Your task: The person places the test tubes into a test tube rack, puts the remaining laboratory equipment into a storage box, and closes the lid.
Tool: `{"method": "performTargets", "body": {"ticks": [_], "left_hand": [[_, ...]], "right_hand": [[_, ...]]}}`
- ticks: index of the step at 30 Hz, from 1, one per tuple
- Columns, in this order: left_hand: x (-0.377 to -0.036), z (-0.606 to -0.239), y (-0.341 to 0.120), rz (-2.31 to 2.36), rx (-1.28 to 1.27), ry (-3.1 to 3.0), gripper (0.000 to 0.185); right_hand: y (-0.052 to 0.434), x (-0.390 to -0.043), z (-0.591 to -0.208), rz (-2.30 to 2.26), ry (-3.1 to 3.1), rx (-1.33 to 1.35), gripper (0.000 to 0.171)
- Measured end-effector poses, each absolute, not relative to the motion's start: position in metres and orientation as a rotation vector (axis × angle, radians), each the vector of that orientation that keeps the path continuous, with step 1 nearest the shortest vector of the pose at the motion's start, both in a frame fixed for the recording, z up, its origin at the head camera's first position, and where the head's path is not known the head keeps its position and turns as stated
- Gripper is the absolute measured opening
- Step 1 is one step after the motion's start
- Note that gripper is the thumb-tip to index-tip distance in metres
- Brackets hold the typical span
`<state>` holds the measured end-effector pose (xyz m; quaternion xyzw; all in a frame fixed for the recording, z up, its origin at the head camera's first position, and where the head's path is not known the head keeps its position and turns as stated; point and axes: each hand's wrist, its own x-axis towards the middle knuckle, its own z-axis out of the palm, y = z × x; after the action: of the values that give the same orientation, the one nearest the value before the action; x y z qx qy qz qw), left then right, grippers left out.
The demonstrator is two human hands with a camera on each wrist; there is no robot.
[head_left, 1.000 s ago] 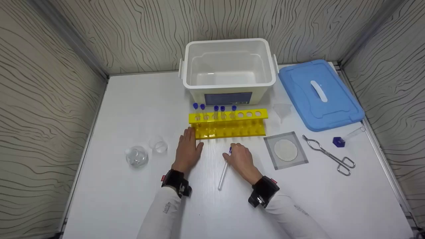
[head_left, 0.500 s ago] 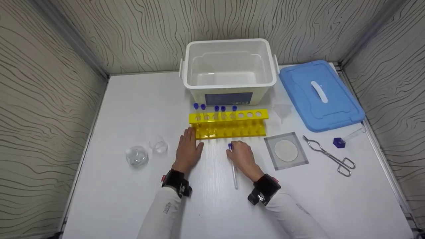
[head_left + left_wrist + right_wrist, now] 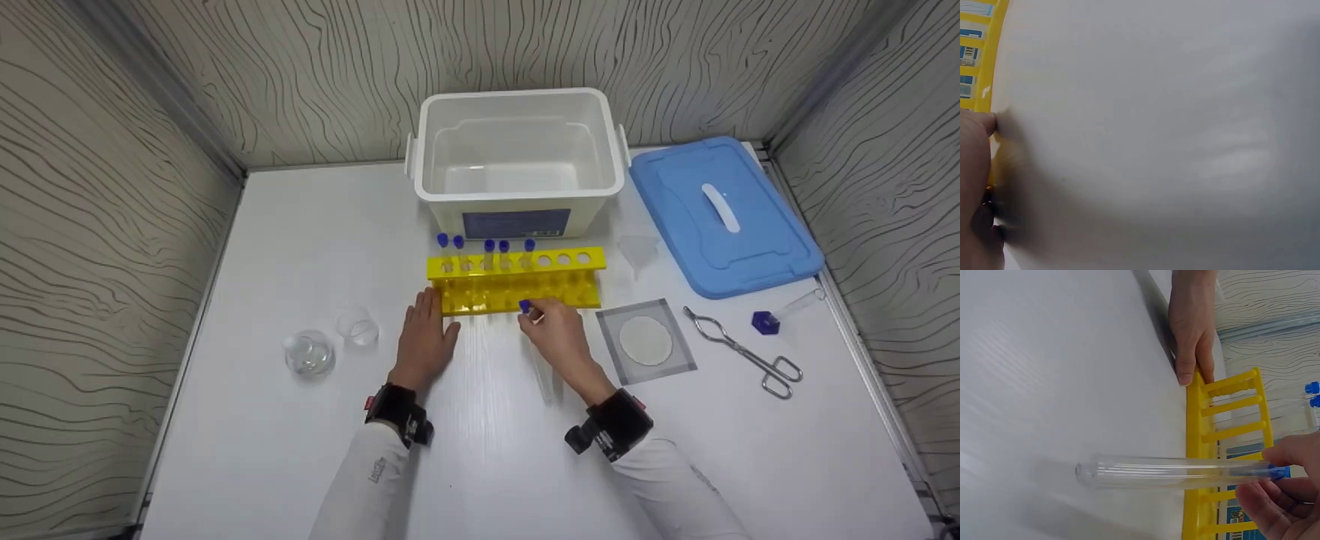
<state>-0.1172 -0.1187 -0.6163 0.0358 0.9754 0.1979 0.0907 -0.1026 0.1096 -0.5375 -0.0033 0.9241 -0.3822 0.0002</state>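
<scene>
My right hand (image 3: 561, 337) pinches a clear test tube (image 3: 1145, 472) near its blue stopper (image 3: 1279, 472), between thumb and fingertips. In the right wrist view the tube's rounded end points away from the hand, above the white table. Just in front stands a yellow test tube rack (image 3: 517, 292), with several blue-capped tubes (image 3: 489, 253) in its left holes; the holes at its right end hold none. My left hand (image 3: 424, 341) rests on the table with straight fingers, fingertips at the rack's left end. In the left wrist view only part of that hand (image 3: 974, 163) shows.
Behind the rack stands a white bin (image 3: 517, 199), with its blue lid (image 3: 727, 217) to the right. A funnel (image 3: 638, 251), wire gauze (image 3: 646, 341), metal tongs (image 3: 742, 347) and a purple-based cylinder (image 3: 766, 322) lie rightward. A flask (image 3: 309, 355) and small beaker (image 3: 358, 328) stand left.
My right hand has lifted the test tube from low over the table and moved it forward to the rack, its lower end swinging rightward. The left hand has stayed put.
</scene>
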Motion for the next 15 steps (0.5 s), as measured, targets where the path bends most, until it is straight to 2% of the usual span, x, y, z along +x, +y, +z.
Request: {"method": "performTargets", "body": {"ticks": [6,15], "left_hand": [[-0.117,-0.617,-0.119,0.565,0.126,2.909,0.074],[-0.117,-0.616,-0.119,0.581,0.125,2.914,0.074]], "right_hand": [[0.118,-0.106,-0.518,-1.266,2.914,0.043,0.029],[0.136,-0.114,-0.494,-1.430,2.962,0.020,0.031]]}}
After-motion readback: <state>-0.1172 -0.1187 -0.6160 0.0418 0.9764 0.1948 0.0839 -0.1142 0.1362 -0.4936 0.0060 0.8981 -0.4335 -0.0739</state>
